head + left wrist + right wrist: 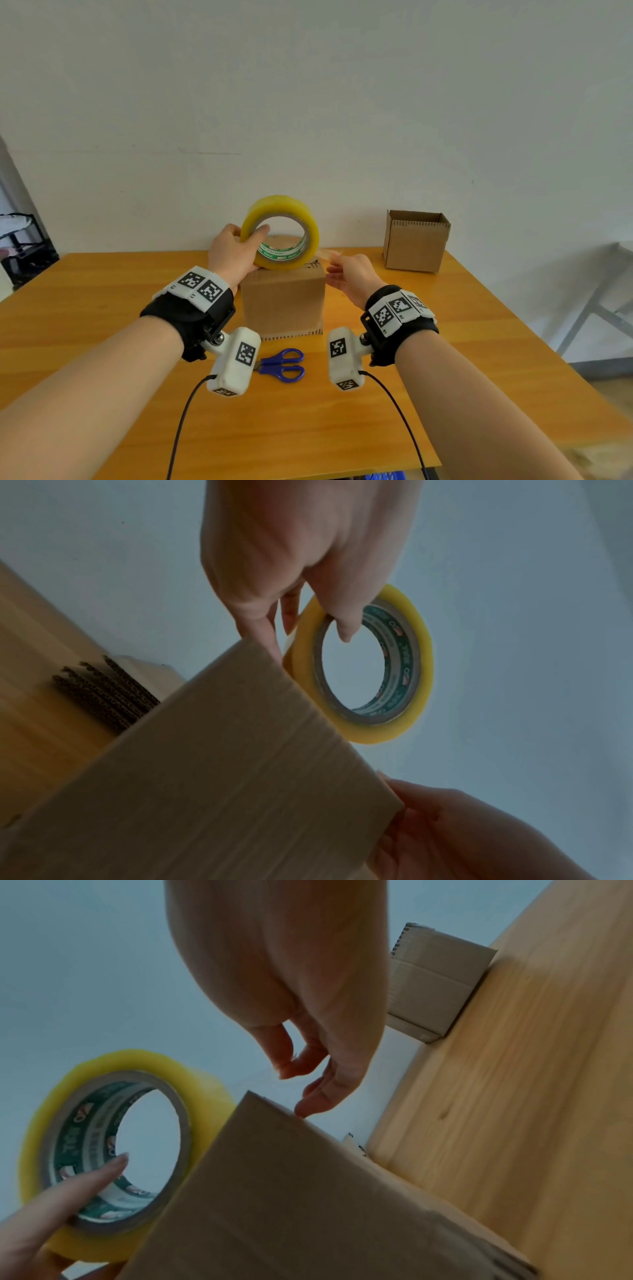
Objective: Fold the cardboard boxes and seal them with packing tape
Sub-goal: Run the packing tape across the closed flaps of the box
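Note:
A closed brown cardboard box (282, 303) stands in the middle of the wooden table (102, 308). My left hand (248, 240) grips a yellow roll of packing tape (310, 236) upright on the box's top, thumb inside the core. A short clear tape end (327, 254) runs from the roll to my right hand (337, 265), which pinches it just past the box's right top edge. In the left wrist view the left hand (308, 610) holds the roll (421, 669) above the box (222, 764). In the right wrist view, thumb and forefinger of the right hand (291, 1066) meet above the box (308, 1191), beside the roll (205, 1088).
An open-topped cardboard box (416, 245) stands at the back right by the wall. Blue-handled scissors (284, 365) lie on the table in front of the closed box. A stack of flat cardboard (103, 693) lies behind the box to the left. Wrist-camera cables trail toward the near edge.

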